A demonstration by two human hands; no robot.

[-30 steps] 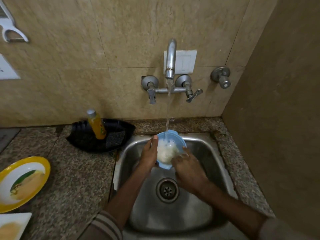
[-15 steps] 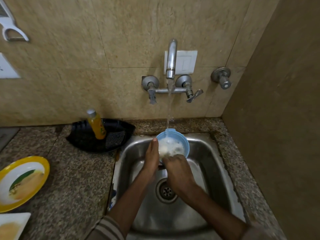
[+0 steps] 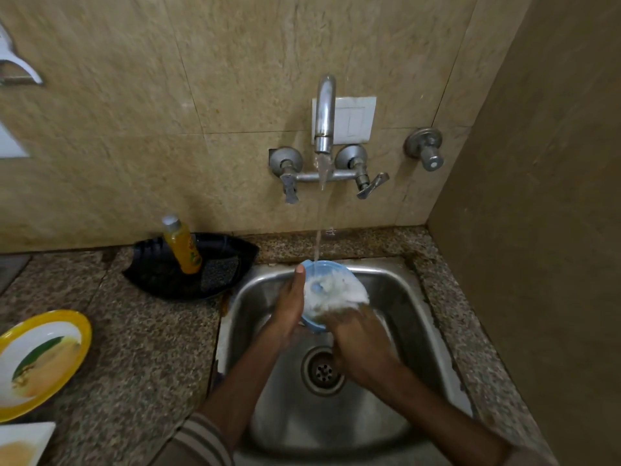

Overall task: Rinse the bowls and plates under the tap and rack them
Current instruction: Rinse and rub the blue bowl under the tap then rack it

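At frame centre, the left hand [image 3: 291,306] is gripping the blue bowl [image 3: 331,290] tilted under the tap [image 3: 325,112] stream — so foam drains into the sink [image 3: 396,297] — while the right hand [image 3: 359,334], fingers curled inside, is rubbing it.

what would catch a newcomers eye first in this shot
The stream from the wall tap falling onto a foamy blue bowl, held over the steel sink by the left hand and rubbed by the right hand. Next, the dirty yellow-rimmed plate on the counter at far left.
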